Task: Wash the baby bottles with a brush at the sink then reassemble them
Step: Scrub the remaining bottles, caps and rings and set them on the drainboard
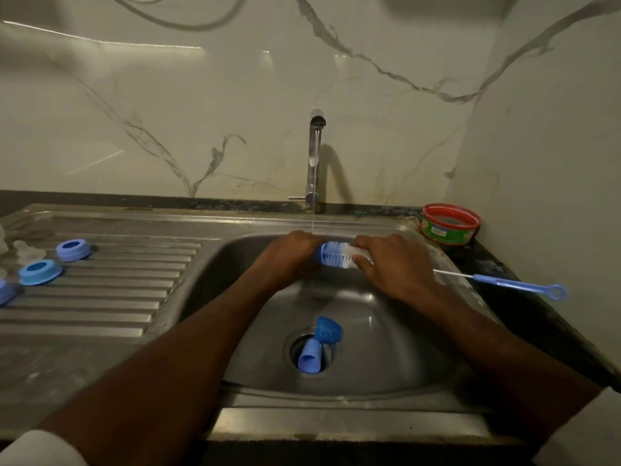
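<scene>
Both hands over sink (386, 331), under tap (314, 156) stream. Bottle brush (336, 255) held between: left hand (289, 255) grip clenched round handle end, right hand (393, 264) grip pinching bristles. Two blue caps (319, 344) lying at drain.

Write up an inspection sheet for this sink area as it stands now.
Surface: stainless steel sink, ribbed drainboard to its left.
Job's things: blue-and-white bottle brush; two blue caps at the drain; blue screw rings on the drainboard; thin blue-handled teat brush on the right rim.
Clutter: red-rimmed green tub.
Grippers: left hand and right hand both grip the bottle brush.
Cables: dark cable overhead.
Surroundings: running chrome tap, marble-look wall.
</scene>
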{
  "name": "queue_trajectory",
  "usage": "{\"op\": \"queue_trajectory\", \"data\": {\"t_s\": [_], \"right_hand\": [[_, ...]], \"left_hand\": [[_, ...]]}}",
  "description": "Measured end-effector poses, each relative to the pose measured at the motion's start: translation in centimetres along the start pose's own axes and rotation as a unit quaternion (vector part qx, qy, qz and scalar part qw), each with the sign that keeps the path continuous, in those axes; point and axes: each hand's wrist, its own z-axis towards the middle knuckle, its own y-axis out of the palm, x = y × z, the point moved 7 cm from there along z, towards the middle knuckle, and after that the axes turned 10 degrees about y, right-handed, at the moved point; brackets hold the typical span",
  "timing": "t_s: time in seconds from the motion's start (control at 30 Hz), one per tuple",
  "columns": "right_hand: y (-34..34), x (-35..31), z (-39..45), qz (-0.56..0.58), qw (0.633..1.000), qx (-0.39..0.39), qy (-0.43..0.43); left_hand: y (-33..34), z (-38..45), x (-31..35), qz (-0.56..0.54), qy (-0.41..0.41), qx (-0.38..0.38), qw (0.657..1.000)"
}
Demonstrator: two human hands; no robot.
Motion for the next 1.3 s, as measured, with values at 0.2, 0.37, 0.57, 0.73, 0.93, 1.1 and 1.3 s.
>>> {"op": "queue_trajectory", "data": {"t_s": [0.2, 0.37, 0.57, 0.73, 0.93, 1.1, 1.3], "right_hand": [[-0.8, -0.4, 0.4, -0.001, 0.999, 0.023, -0.026], [-0.5, -0.5, 0.1, -0.009, 1.0, 0.007, -0.015], [-0.7, -0.4, 0.0, -0.01, 0.999, -0.007, -0.036], [-0.2, -0.1, 0.0, -0.008, 0.999, -0.013, -0.029], [-0.6, -0.3, 0.0, 0.012, 0.998, -0.018, -0.06], [-0.9, -0.8, -0.5, 0.01, 0.995, 0.015, -0.102], [-1.6, -1.8, -0.5, 0.01, 0.995, 0.06, -0.082]], "left_hand": [[-0.7, -0.8, -2.8, 0.027, -0.129, 0.031, 0.991], [-0.9, 0.2, 0.1, 0.04, -0.012, 0.004, 0.999], [-0.9, -0.6, -2.2, 0.071, -0.061, -0.007, 0.996], [-0.1, -0.1, -0.1, 0.04, 0.007, -0.031, 0.999], [-0.5, -0.7, -1.6, 0.019, -0.018, 0.009, 1.0], [-2.4, -0.1, -0.7, 0.031, 0.019, 0.092, 0.995], [0.1, 0.1, -1.2, -0.138, -0.026, 0.037, 0.989]]}}
